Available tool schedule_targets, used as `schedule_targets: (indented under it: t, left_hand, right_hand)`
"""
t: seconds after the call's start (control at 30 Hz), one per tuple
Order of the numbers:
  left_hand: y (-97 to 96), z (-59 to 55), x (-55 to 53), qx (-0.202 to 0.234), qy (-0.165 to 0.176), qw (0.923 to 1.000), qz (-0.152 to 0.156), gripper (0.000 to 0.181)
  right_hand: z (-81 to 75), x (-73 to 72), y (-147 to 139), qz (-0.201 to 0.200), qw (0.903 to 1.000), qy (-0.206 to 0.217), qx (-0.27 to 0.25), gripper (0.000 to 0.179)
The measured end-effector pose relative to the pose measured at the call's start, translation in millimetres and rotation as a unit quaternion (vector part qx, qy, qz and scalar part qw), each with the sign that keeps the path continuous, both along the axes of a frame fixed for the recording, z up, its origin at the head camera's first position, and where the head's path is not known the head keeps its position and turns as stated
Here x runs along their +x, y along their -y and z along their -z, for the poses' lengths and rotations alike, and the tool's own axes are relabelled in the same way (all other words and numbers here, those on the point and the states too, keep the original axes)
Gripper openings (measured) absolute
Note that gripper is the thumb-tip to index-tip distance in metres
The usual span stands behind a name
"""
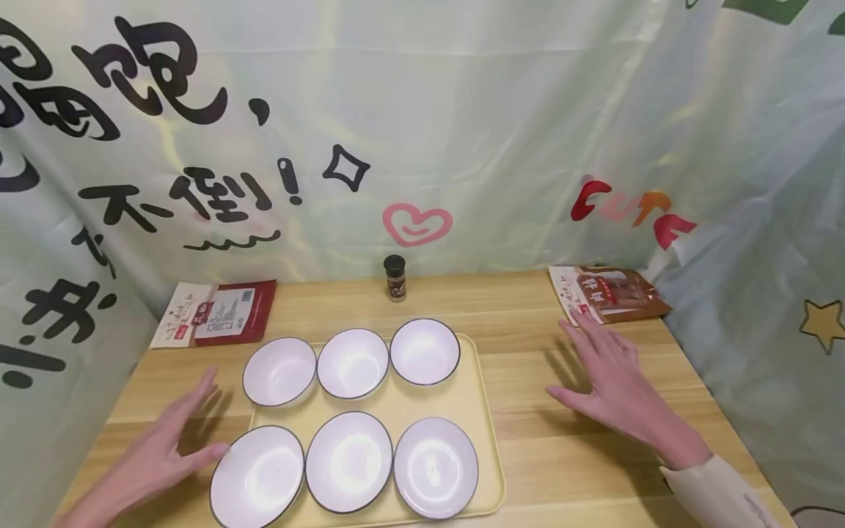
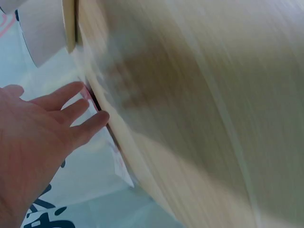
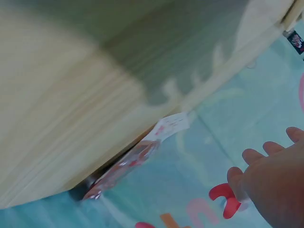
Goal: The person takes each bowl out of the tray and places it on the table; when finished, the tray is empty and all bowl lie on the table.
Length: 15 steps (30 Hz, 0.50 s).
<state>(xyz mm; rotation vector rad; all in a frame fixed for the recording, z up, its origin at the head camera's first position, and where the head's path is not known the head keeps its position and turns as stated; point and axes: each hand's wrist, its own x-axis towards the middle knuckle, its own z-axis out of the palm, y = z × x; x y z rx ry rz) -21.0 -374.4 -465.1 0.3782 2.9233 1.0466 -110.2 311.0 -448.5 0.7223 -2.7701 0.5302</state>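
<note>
Several white bowls with dark rims, among them a front-left bowl and a back-right bowl, stand in two rows on a pale yellow tray. My left hand hovers at the tray's left, its thumb tip by the front-left bowl; whether they touch I cannot tell. In the left wrist view its fingers are spread, holding nothing. My right hand is held over the table at right with fingers extended and nothing in it, just in front of a brown food packet.
A red and white packet lies at the table's back left. A small black-capped spice jar stands at the back middle. Printed cloth hangs behind and at both sides of the wooden table.
</note>
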Motion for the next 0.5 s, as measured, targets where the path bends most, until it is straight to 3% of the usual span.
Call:
schedule_targets:
  t: [0.13,0.33,0.5]
  left_hand:
    - [-8.2,2.8,-0.8,0.041,0.009,0.9988,0.023,0.122]
    - [-19.6,1.5,-2.4,0.051,0.035,0.9980,0.015,0.116]
    - [-22.2,3.4,-2.4,0.052,0.034,0.9979,0.019,0.111]
  right_hand:
    - [-2.9,-8.7,11.8,-0.004,0.9996,0.015,-0.022,0.111]
    - [-6.0,-19.1,31.7,-0.008,0.9963,0.057,-0.064,0.110]
    - [-6.2,-26.7,56.2,-0.025,0.9908,0.095,-0.093,0.111]
